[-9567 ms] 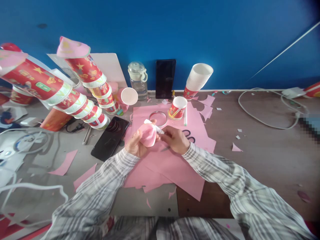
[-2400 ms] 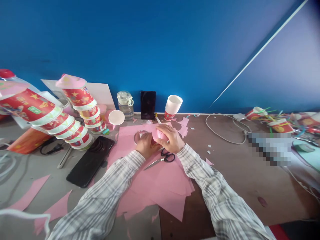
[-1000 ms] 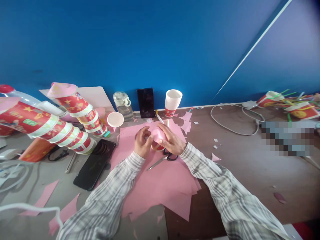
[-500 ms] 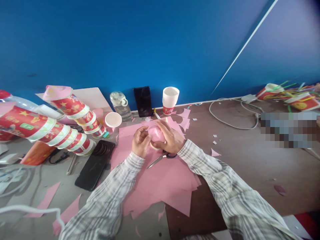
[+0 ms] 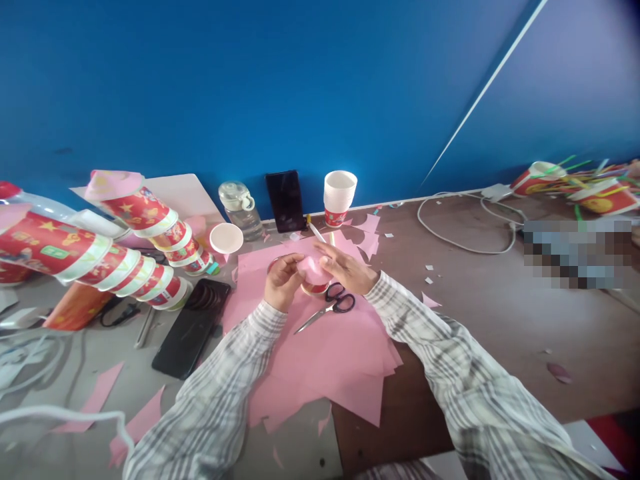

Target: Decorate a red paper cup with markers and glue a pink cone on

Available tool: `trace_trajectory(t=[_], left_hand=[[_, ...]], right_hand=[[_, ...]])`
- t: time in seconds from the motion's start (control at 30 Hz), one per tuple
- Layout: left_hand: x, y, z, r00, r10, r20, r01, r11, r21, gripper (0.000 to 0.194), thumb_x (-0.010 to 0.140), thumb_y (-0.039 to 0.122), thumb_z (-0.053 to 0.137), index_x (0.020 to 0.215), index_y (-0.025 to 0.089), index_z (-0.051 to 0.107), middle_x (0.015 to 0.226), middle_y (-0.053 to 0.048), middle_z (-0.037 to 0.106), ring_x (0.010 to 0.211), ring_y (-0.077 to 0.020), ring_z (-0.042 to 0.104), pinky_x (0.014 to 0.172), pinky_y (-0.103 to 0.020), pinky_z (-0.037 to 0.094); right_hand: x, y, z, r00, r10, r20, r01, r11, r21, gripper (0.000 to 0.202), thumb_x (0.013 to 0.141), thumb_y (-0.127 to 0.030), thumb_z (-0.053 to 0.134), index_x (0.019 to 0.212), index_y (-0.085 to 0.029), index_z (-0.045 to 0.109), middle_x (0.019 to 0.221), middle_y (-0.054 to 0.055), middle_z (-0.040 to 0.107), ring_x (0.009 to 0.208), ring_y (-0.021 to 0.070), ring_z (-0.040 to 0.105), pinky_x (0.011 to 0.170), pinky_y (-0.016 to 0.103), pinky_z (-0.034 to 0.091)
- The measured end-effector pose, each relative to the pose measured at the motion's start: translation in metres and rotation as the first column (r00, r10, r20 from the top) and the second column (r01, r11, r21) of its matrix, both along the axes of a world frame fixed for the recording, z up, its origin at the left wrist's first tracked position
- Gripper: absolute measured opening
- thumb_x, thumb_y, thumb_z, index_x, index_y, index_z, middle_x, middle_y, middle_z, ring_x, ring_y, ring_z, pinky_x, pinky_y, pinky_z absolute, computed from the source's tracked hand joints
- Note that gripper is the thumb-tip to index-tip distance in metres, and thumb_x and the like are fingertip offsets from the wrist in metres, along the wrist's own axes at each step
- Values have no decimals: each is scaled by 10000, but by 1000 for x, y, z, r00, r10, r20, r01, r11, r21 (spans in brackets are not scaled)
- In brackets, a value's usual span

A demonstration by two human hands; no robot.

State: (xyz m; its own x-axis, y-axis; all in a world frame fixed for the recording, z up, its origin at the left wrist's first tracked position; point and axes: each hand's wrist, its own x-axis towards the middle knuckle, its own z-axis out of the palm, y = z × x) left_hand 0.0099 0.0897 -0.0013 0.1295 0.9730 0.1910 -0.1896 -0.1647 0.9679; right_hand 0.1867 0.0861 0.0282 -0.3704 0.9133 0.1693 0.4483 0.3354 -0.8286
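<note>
A round pink paper piece [image 5: 314,270] lies over the mouth of a red paper cup [image 5: 315,290] on stacked pink sheets [image 5: 320,367]. At its left edge my left hand [image 5: 283,279] is closed, thumb and fingertips pinched on the pink paper. My right hand [image 5: 347,268] rests against the right side of the piece with its fingers stretched out. Just below the cup and the right hand lie black-handled scissors [image 5: 327,309], blades pointing lower left.
Stacked red cups [image 5: 90,250] lean at left beside a black phone [image 5: 193,330]. Behind stand a white cup [image 5: 227,238], water bottle [image 5: 241,210], upright phone [image 5: 285,201] and cup stack [image 5: 340,197]. A white cable [image 5: 465,247] curves at right.
My right hand has shifted slightly right and its fingers have straightened, baring more of the cup and the scissors' handles. My left hand stays at the paper's left edge.
</note>
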Motion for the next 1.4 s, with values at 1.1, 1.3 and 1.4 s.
trace_trajectory(t=[1.1, 1.3, 1.4], left_hand=[[2, -6, -2, 883, 111, -456, 57, 939, 339, 467, 772, 392, 502, 1193, 210, 421, 1217, -120, 502, 1128, -264, 449, 981, -470, 360], [1, -9, 3, 898, 58, -437, 68, 961, 267, 495, 755, 394, 523, 1195, 192, 423, 1205, -125, 503, 1084, -269, 479, 934, -441, 405], [1, -9, 1, 896, 53, -441, 70, 963, 259, 502, 754, 387, 527, 1206, 202, 414, 1225, -117, 490, 1112, -267, 459, 966, -441, 379]], right_hand=[[7, 3, -9, 982, 92, 166, -82, 994, -65, 940, 667, -530, 668, 1384, -170, 177, 1456, 192, 311, 1359, 341, 336, 1089, 497, 345], [11, 1, 2, 1000, 2, -1, -2, 998, 62, 861, 740, -633, 523, 1384, -178, 178, 1434, 200, 306, 1289, 333, 427, 1037, 517, 406], [3, -3, 5, 998, -66, 15, 61, 975, 216, 731, 811, -602, 434, 1367, -166, 246, 1413, 188, 351, 1321, 322, 383, 1068, 518, 372]])
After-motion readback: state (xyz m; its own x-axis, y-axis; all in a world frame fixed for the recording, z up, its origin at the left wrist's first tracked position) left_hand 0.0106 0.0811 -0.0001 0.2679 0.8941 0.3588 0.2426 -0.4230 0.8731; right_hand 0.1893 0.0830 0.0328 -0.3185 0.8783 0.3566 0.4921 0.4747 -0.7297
